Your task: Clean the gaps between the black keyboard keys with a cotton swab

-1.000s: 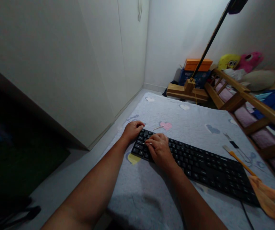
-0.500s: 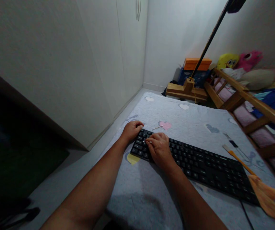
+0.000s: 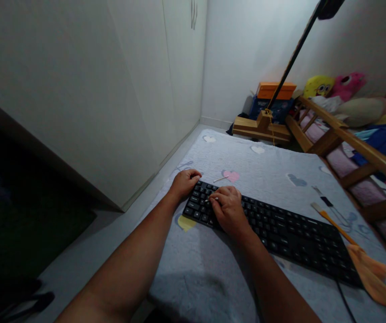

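A black keyboard (image 3: pixel 292 244) lies at a slant on the heart-patterned cloth. At its far left corner, my left hand (image 3: pixel 185 183) is closed around the edge, its fingers curled there. My right hand (image 3: pixel 228 204) is over the left part of the keys and pinches a thin white cotton swab (image 3: pixel 209 199), whose tip is down among the keys. The rest of that swab is hidden by the fingers. Another cotton swab (image 3: pixel 220 178) lies on the cloth just beyond the keyboard.
Right of the keyboard lie a flat brush (image 3: pixel 336 224) with an orange handle, a thin tool (image 3: pixel 327 202) with a black grip and an orange cloth (image 3: pixel 369 273). A cable (image 3: pixel 345 300) runs toward me. A white cabinet (image 3: pixel 139 89) stands left, a wooden bed rail (image 3: pixel 357 139) right.
My right hand has slid slightly to the right along the keys with the cotton swab. My left hand stays at the keyboard's corner.
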`<state>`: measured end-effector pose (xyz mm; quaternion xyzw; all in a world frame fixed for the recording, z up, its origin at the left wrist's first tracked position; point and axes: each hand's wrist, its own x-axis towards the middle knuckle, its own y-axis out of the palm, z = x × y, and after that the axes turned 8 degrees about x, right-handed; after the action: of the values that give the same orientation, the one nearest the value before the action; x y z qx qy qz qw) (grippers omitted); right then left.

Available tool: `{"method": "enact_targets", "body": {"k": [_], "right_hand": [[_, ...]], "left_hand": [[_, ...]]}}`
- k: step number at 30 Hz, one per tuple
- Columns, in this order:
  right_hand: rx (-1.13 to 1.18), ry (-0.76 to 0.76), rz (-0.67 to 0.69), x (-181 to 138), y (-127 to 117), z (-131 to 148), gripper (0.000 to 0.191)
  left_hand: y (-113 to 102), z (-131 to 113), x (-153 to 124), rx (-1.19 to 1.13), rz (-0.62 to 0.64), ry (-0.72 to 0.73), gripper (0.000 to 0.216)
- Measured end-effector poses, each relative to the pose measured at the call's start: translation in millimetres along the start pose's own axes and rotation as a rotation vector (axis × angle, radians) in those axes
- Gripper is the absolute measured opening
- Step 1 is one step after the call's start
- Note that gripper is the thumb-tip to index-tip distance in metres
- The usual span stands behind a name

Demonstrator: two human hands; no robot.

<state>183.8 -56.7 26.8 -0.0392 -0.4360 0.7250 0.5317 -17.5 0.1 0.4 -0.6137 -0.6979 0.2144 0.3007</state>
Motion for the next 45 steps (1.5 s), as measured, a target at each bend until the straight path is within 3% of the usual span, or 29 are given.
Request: {"method": "enact_targets", "body": {"k": [12, 23, 45], "right_hand": [[0.007, -0.025, 0.109, -2, -6, 8, 0.019], [-0.018, 0.01, 0.01, 1, -6, 1, 0.018], [-0.073, -0.008, 0.044, -8, -15, -3, 0.019]], "left_hand": [[1, 0, -1, -0.026, 0.001, 0.007, 0.025], [1, 0, 1, -0.011, 0.009, 0.003, 0.025], [1, 0, 0, 0.001, 0.01, 0.001, 0.026]]}}
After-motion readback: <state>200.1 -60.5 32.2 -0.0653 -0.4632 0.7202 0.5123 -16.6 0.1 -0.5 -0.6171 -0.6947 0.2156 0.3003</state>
